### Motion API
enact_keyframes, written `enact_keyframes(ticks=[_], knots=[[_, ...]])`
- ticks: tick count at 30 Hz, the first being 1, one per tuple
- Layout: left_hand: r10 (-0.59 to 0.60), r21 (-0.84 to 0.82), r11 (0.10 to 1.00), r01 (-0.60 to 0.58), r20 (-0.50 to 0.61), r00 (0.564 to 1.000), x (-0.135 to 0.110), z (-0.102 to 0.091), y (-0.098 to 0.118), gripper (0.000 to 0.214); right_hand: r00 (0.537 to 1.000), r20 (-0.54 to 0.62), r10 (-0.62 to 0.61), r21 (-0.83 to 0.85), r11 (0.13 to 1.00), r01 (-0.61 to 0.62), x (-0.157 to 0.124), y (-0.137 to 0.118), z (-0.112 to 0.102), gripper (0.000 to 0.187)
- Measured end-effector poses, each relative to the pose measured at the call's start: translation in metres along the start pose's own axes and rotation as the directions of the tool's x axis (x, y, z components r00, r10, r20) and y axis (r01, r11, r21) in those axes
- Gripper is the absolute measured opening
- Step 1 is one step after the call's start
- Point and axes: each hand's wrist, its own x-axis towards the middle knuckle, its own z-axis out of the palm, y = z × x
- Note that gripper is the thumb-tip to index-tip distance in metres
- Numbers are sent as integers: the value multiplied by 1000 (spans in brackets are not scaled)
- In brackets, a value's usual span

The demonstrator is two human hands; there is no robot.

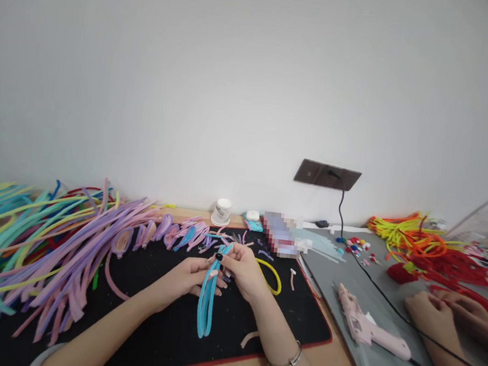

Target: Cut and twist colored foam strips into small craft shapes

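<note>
Folded into long loops, a bundle of light blue pipe cleaners [205, 314] hangs down between my two hands above the black mat [156, 337]. My left hand [193, 277] has its fingers closed around the middle of the bundle from the left. At the top of the loops, my right hand [238, 267] pinches the strands between thumb and fingers. A yellow pipe cleaner ring [277, 278] lies on the mat just right of my right hand. Behind my hands stands a row of coiled pink, purple and blue pieces [192, 233].
Loose pastel pipe cleaners [81, 252] pile up at left. A paper cup [222, 211] stands by the wall. To the right are a pink glue gun [368, 326] with a black cord, pom-poms [358, 246], red pipe cleaners [458, 272] and another person's hands [440, 314].
</note>
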Motion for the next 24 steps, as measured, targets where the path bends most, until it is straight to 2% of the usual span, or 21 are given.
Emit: enact_keyframes(ticks=[5, 10, 18, 24], knots=[[19, -150, 989, -20, -5, 1000, 2, 2, -6, 38, 998, 59, 25, -35, 999, -23, 0, -1, -1, 25], [62, -82, 994, -68, -83, 995, 3, 3, -6, 39, 994, 86, 64, -74, 996, -58, 2, 2, -3, 28], [75, -83, 993, -78, -34, 997, 7, 0, -11, 42, 998, 47, 29, -126, 992, -23, 2, 3, -5, 23], [102, 39, 994, -101, -9, 995, 8, -4, -17, 37, 1000, 18, -1, -215, 977, 5, 1, 2, -5, 26]])
